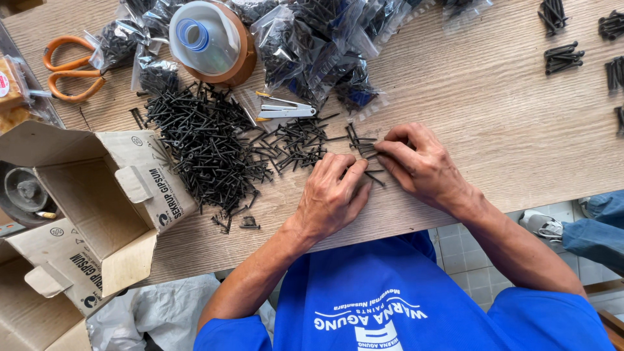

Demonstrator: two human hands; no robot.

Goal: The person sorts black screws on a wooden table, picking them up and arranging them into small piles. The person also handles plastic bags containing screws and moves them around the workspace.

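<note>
- Head view, looking straight down on a pale wood-grain surface [494, 110] strewn with black screws.
- Left hand [331, 195] at about 6 o'clock of centre, palm down, fingers curled narrow and pressed onto a few loose screws [372, 175]; held or merely pinned, cannot tell.
- Right hand [419, 162] just beside it at 3 o'clock, fingertips pinched narrow around a small bundle of screws [361, 146] lying side by side, points toward 9 o'clock.
- Screws: thin, matte black, sharp-tipped with flared heads, all alike.
- Big heap of screws [201, 146] at 9 o'clock of the hands, tangled in every direction, thinning to a smaller scatter [296, 143] close to the left fingertips.
- Silver stapler [283, 109] at 11 o'clock, just above the scatter.
- Clear plastic bags of screws [325, 45] piled at 12 o'clock, along the far edge.
- Roll of brown tape with a clear bottle [208, 39] standing in its core, at 11 o'clock.
- Orange-handled scissors [65, 68] far out at 10 o'clock.
- Open cardboard box [97, 195] at 8 o'clock, flaps spread, hanging off the near edge.
- Small neat bundles of screws [562, 58] at 2 o'clock, well apart from the hands.
</note>
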